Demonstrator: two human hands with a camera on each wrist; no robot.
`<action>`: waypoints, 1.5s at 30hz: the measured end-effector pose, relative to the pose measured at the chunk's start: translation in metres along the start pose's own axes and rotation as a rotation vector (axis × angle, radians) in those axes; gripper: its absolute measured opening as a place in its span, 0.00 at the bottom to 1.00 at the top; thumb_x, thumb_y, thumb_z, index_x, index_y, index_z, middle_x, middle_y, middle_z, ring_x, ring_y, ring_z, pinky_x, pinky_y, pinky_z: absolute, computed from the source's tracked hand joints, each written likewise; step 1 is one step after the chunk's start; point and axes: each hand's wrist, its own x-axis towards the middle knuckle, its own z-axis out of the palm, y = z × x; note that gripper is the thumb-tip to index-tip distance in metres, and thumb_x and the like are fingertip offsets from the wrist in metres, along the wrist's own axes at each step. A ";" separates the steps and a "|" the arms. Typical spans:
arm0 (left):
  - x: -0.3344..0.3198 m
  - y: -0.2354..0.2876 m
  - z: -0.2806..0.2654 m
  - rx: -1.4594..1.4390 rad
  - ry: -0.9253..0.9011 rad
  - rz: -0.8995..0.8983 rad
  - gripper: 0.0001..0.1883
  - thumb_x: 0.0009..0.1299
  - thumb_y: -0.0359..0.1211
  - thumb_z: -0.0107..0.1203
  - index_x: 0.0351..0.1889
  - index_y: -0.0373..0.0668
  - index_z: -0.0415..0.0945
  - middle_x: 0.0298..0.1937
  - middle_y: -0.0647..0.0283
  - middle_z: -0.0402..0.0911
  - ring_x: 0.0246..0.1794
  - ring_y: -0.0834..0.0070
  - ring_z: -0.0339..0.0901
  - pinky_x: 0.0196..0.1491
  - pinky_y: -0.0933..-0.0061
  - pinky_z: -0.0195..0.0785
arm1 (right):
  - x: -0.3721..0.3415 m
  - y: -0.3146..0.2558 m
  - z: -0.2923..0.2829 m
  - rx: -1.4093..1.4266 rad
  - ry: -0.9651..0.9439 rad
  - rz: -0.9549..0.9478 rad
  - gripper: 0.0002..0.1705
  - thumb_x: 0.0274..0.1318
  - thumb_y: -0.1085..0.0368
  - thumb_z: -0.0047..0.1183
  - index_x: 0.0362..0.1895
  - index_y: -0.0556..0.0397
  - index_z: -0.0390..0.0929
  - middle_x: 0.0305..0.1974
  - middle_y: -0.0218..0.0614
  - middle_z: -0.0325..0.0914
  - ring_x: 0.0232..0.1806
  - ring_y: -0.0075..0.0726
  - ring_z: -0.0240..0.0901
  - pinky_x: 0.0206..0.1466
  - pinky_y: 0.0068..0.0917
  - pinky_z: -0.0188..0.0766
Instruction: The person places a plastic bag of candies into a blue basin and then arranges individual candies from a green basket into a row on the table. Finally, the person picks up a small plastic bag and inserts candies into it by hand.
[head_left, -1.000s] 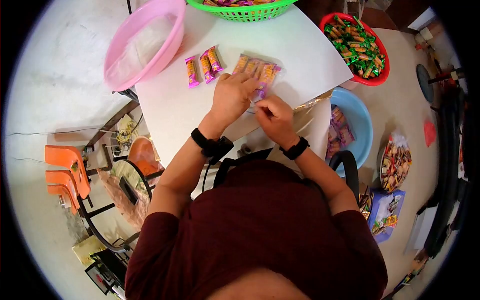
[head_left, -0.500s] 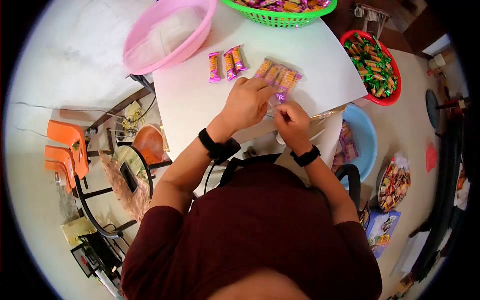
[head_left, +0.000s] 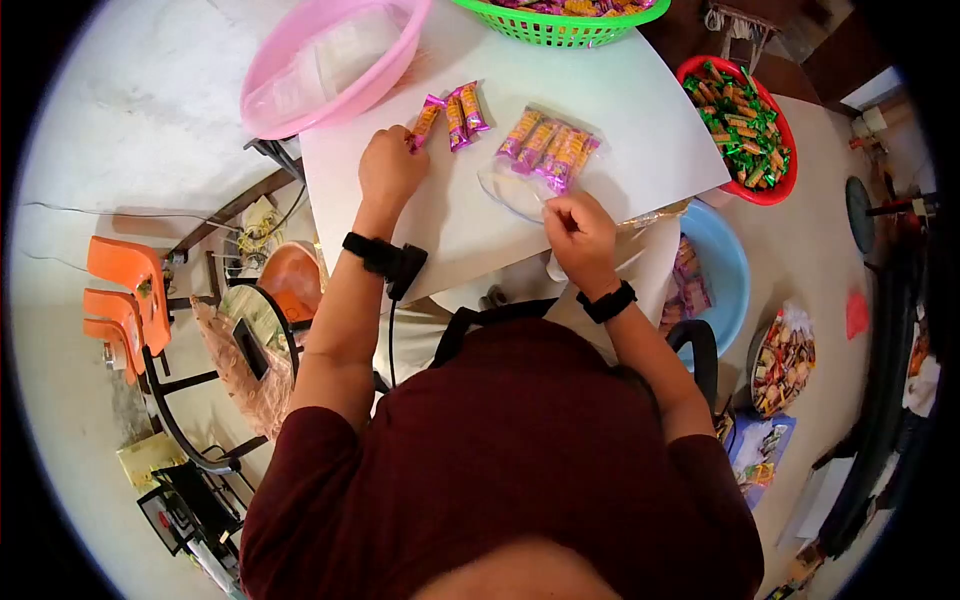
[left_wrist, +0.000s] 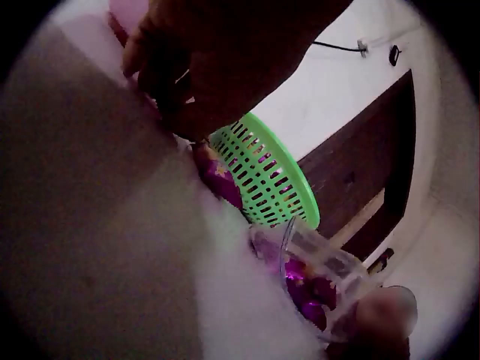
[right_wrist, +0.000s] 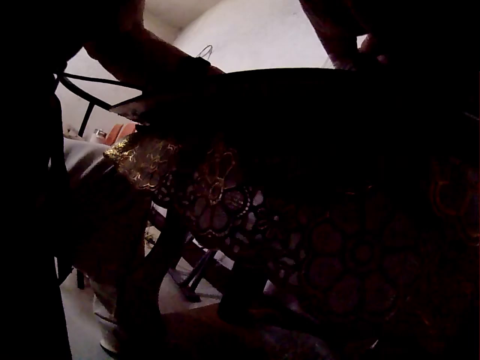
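Note:
On the white table, my left hand [head_left: 392, 165] pinches the lower end of a purple-and-yellow wrapped snack bar [head_left: 428, 119]. Two more wrapped snack bars [head_left: 465, 115] lie right beside it. To the right is a clear plastic bag [head_left: 510, 190] with several of the same bars in a row inside, its mouth gaping toward me. My right hand [head_left: 582, 235] pinches the edge of that mouth between thumb and finger. The left wrist view shows the bag [left_wrist: 307, 281] held open, with purple wrappers in it. The right wrist view is mostly dark.
A pink basin [head_left: 402, 62] with clear bags stands at the table's back left, a green basket [head_left: 560, 32] of purple bars at the back. Off the right edge are a red basin [head_left: 790, 165] of green-wrapped sweets and a blue tub [head_left: 735, 270] with filled packs.
My left hand has left the bag and moved left to the loose bars, where the leftmost one has tilted. The right hand stays at the bag's edge, and the bag's mouth now gapes wider.

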 end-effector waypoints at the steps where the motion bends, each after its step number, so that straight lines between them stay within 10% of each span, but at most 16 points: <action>1: -0.002 -0.001 -0.002 -0.007 0.019 -0.003 0.12 0.57 0.34 0.58 0.36 0.37 0.79 0.35 0.46 0.80 0.37 0.50 0.78 0.41 0.54 0.72 | 0.000 0.002 0.000 0.007 0.001 -0.007 0.03 0.51 0.72 0.58 0.30 0.56 0.77 0.24 0.37 0.72 0.25 0.37 0.69 0.28 0.30 0.65; 13: -0.092 0.041 -0.064 -0.338 -0.339 0.287 0.11 0.53 0.26 0.59 0.35 0.35 0.79 0.31 0.54 0.78 0.30 0.62 0.77 0.37 0.67 0.73 | -0.001 0.002 0.004 0.118 0.046 0.029 0.02 0.53 0.73 0.58 0.33 0.56 0.79 0.25 0.32 0.72 0.24 0.26 0.67 0.27 0.22 0.64; 33: -0.067 0.105 0.021 -0.662 -0.051 0.338 0.15 0.58 0.22 0.60 0.44 0.35 0.75 0.44 0.53 0.75 0.33 0.64 0.78 0.37 0.65 0.74 | 0.001 0.005 0.001 0.079 -0.009 -0.017 0.04 0.50 0.73 0.59 0.32 0.56 0.79 0.26 0.37 0.73 0.24 0.36 0.70 0.27 0.28 0.67; 45: -0.033 0.097 0.004 -0.196 0.108 0.674 0.21 0.49 0.27 0.65 0.43 0.48 0.79 0.46 0.61 0.77 0.46 0.60 0.74 0.48 0.58 0.64 | 0.001 0.005 0.000 0.073 -0.017 -0.023 0.04 0.49 0.74 0.59 0.32 0.54 0.79 0.25 0.37 0.72 0.24 0.38 0.70 0.27 0.30 0.66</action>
